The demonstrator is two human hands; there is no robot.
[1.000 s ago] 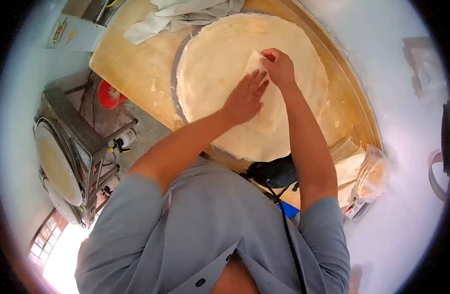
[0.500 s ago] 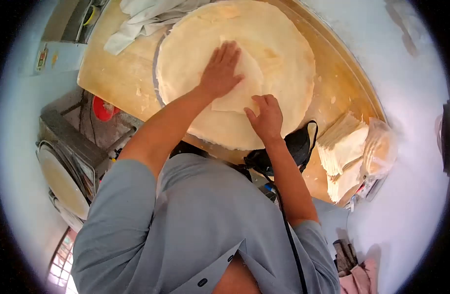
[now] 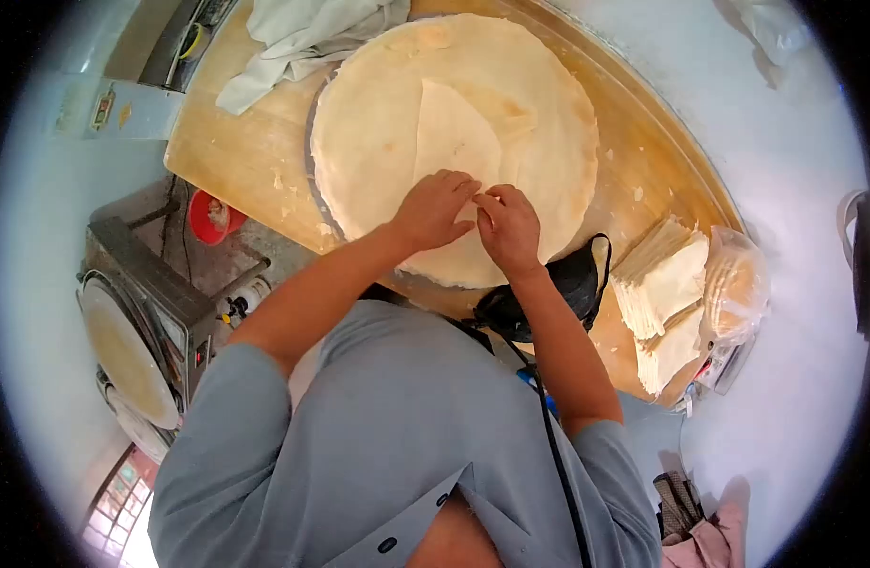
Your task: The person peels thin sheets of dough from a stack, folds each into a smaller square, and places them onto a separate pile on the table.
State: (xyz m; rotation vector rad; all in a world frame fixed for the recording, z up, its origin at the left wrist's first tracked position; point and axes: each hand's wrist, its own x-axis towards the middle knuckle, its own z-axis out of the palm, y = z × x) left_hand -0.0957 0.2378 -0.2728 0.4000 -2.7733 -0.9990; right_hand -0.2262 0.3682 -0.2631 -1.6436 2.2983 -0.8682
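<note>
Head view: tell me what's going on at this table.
A person in a grey shirt leans over a wooden table. The left hand and right hand meet, fingertips on the near edge of a folded sheet lying on a big round stack of thin sheets. Whether they pinch or only press it is unclear. Piles of folded sheets sit to the right, and a cloth lies at the far side.
</note>
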